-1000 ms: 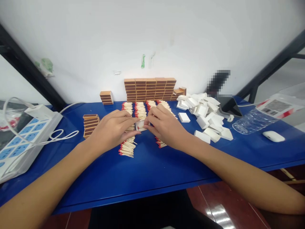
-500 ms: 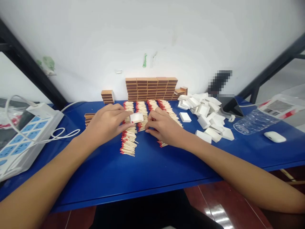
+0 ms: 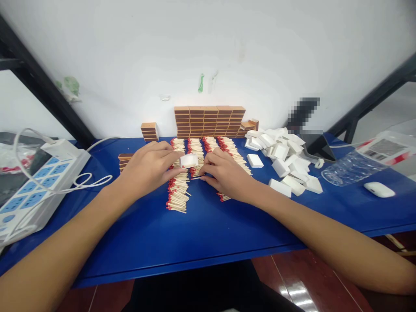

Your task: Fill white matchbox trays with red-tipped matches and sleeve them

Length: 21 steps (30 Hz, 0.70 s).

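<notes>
My left hand pinches a small white matchbox tray between thumb and fingers, its open side facing me and a little red showing inside. The tray is held above loose red-headed matches, which lie in several columns on the blue table. My right hand is closed just right of the tray, its fingertips together at the near end of the second column of matches. Match sticks reach up to those fingertips; how many are pinched is hidden. Its back covers part of the columns to the right.
Brown-sided matchboxes are stacked against the wall, with smaller stacks at left. White trays lie piled at right, beside a phone, a clear plastic container and a white earbud case. A power strip with cables sits left.
The whole view has shifted slightly, so everything appears a little further right. Both hands stay almost where they were, the left still holding the tray and the right still at the matches.
</notes>
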Tool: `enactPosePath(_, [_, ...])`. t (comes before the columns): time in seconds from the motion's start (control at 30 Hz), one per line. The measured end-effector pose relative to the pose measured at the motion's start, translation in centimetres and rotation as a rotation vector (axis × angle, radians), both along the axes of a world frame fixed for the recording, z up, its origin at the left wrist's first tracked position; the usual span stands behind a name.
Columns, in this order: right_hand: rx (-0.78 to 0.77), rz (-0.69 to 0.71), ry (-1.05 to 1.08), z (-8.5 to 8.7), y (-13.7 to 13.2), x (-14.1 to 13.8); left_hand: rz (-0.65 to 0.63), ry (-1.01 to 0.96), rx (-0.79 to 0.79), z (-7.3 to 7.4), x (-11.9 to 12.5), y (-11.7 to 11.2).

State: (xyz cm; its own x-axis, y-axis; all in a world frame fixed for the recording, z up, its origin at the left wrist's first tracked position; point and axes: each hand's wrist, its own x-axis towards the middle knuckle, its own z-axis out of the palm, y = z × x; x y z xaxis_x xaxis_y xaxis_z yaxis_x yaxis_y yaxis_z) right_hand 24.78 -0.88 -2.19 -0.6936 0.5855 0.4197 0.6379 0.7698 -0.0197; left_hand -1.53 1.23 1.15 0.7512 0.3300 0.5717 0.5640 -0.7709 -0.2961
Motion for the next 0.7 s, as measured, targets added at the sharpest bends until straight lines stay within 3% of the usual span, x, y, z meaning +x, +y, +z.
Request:
enactPosePath(0.4, [-0.024, -0.014, -0.057, 0.0, -0.2, -0.2, 0.037, 0.004, -0.1, 0.0, 0.0, -0.1])
enactPosePath(0.57, [-0.01, 0.036, 0.008, 1.0, -0.5, 0.2, 0.042, 0.029, -0.125, -0.2, 0.1, -0.1])
enactPosePath(0.7, [0.084, -0.025, 0.059, 1.9, -0.7, 0.2, 0.012, 0.009, -0.165, -0.5, 0.5, -0.4])
